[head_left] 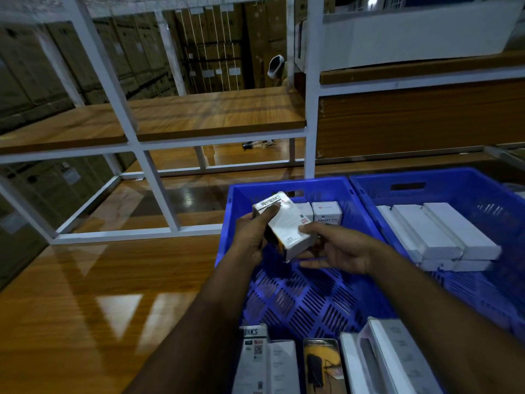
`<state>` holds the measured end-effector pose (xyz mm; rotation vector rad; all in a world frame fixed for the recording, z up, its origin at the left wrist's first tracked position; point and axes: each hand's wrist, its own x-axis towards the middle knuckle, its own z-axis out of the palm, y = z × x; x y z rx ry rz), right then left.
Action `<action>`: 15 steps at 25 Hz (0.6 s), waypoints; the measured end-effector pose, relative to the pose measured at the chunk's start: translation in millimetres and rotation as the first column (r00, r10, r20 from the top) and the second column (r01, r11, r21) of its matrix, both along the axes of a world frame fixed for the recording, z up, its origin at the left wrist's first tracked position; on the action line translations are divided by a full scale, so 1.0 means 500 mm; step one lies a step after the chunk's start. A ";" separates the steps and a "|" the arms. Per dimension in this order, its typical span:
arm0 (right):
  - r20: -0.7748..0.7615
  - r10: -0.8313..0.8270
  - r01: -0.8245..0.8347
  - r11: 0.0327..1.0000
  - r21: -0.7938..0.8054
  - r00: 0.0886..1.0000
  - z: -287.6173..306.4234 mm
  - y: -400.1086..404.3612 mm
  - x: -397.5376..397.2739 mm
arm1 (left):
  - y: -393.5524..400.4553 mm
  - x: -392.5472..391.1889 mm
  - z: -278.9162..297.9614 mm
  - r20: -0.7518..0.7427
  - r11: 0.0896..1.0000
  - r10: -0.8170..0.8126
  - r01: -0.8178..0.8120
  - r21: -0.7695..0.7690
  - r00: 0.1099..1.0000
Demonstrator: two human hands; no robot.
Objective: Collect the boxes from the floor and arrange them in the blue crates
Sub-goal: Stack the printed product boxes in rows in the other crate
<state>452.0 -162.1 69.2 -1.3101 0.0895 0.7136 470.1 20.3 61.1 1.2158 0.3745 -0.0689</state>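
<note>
**Boxed item held over the left blue crate**

Held item: white box (284, 226), printed lettering on its upper end, tilted, raised above the floor of the left crate (295, 297).

Left hand (251, 237): curled round the box's left side, fingers wrapped over the lettered end, forearm reaching in from the lower left of the crate.

Right hand (338, 248): thumb on the box's right face, fingers curled under its lower end, forearm crossing the crate's near right corner.

Left crate, contents: two small white boxes (326, 213) upright against the far wall, just behind the held box; a row of packages (281, 365) along the near wall, one with a yellow and black front (321, 362), and long white boxes (397, 359) at the near right. Slotted crate floor bare in the middle.

Right crate (443, 180): touching the left crate's right wall; holds long white boxes (443, 234) stacked side by side in two layers.

Surface: glossy wooden shelf board (85, 294) under and left of the left crate, showing bright reflections.

Surroundings: white metal rack frame (159, 191) behind and left of the left crate, wooden shelf boards (216, 115) at higher levels, brown cartons (213, 52) stacked in the dim space beyond. A long white carton (412, 38) lies on the upper shelf above the right crate.
</note>
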 end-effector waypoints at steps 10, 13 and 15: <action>0.660 0.005 0.330 0.863 -0.383 0.751 -0.028 0.033 0.005 | -0.015 0.005 -0.003 -0.054 0.997 0.019 -0.015 0.081 0.998; 0.681 0.092 0.270 0.874 -0.405 0.726 -0.035 0.040 0.002 | -0.022 -0.003 0.013 -0.070 0.996 0.016 -0.009 0.092 0.997; 0.660 0.073 0.219 0.911 -0.349 0.748 -0.036 0.039 0.004 | -0.015 -0.003 0.014 -0.070 1.000 -0.028 0.027 -0.005 0.997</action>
